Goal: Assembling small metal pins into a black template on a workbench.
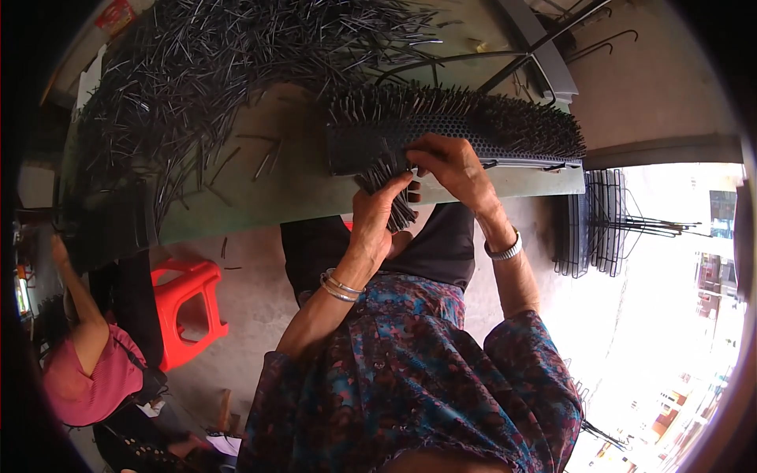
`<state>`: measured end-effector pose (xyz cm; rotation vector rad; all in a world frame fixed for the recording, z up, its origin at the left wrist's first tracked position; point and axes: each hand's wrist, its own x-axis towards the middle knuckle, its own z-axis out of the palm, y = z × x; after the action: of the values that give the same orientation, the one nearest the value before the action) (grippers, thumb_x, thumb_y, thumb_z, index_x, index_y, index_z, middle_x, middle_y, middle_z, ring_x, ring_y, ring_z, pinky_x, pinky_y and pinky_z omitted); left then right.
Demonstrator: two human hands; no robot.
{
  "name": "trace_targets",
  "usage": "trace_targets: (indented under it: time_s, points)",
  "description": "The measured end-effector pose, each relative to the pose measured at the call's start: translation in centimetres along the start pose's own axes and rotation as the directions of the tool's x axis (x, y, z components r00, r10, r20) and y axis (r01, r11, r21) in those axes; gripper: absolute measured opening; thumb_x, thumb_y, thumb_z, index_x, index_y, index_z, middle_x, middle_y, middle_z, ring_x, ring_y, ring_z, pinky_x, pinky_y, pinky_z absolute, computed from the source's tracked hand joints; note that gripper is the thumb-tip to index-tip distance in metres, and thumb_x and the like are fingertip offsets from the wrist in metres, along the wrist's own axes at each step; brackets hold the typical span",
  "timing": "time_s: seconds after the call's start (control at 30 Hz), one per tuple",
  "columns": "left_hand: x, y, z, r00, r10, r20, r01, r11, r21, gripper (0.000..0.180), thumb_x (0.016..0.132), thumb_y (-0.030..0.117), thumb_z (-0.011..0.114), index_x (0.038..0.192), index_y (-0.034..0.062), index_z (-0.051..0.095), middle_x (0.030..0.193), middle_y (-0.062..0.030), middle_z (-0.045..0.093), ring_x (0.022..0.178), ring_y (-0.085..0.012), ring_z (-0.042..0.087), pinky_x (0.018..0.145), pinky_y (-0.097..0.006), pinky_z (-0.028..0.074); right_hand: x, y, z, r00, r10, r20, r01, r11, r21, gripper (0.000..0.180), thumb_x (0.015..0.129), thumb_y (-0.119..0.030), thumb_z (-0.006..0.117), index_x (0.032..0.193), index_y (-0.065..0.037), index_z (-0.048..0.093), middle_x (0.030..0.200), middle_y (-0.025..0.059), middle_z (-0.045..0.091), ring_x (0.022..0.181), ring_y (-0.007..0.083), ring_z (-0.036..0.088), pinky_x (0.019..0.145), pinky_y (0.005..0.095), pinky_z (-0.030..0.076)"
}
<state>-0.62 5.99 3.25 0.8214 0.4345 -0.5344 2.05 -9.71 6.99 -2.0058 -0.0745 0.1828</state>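
Note:
My left hand [369, 225] is wrapped round a bundle of thin black sticks [380, 175], whose upper ends lean toward a long dark block. This perforated block [449, 124] lies near the table's front edge, rows of small holes in its face. Many black sticks [520, 118] stand up from its far side and right end. Just above the bundle, in front of the block, my right hand [456, 169] is closed in a pinch. What its fingertips hold is too small to make out.
A big heap of loose black sticks [213, 63] covers the far left of the green table [276, 189]. Dark wire racks [603, 225] stand beyond its right end. Below on the left are a red plastic stool [189, 307] and a person in pink [102, 374].

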Motion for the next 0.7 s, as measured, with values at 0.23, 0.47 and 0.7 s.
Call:
trace_targets:
  time_s: [0.23,0.47,0.7]
  points:
    - [0.1,0.1,-0.3,0.999,-0.012,0.051,0.005,0.992,0.123,0.022,0.082,0.014,0.072,0.100,0.0025,0.069,0.083,-0.0079,0.070,0.068,-0.0159,0.068,0.052,-0.026,0.050,0.0,0.7,-0.4,0.999,0.036,0.030,-0.038,0.998,0.047,0.020,0.091,-0.012,0.062,0.101,0.004,0.067,0.081,0.0064,0.067,0.072,0.0096,0.062,0.066,0.0248,0.050]
    - [0.4,-0.4,-0.2,0.998,0.037,0.047,-0.043,0.990,0.134,0.023,0.084,0.014,0.070,0.101,0.0000,0.069,0.086,-0.0090,0.071,0.070,-0.0179,0.069,0.054,-0.028,0.054,0.2,1.1,-1.4,0.997,0.038,0.063,-0.045,0.993,0.111,0.019,0.092,-0.010,0.062,0.103,0.004,0.065,0.080,0.0065,0.068,0.072,0.0101,0.064,0.067,0.0249,0.051]
    - [0.1,0.0,0.1,0.999,-0.041,-0.003,0.041,0.997,0.064,0.020,0.079,0.012,0.075,0.093,-0.0001,0.068,0.082,-0.0098,0.070,0.068,-0.0178,0.067,0.060,-0.029,0.051,2.4,0.4,-1.6,0.809,-0.216,-0.547,0.185,0.976,-0.111,0.009,0.090,-0.007,0.059,0.093,0.001,0.062,0.076,0.0096,0.070,0.069,0.0146,0.068,0.062,0.0271,0.052]
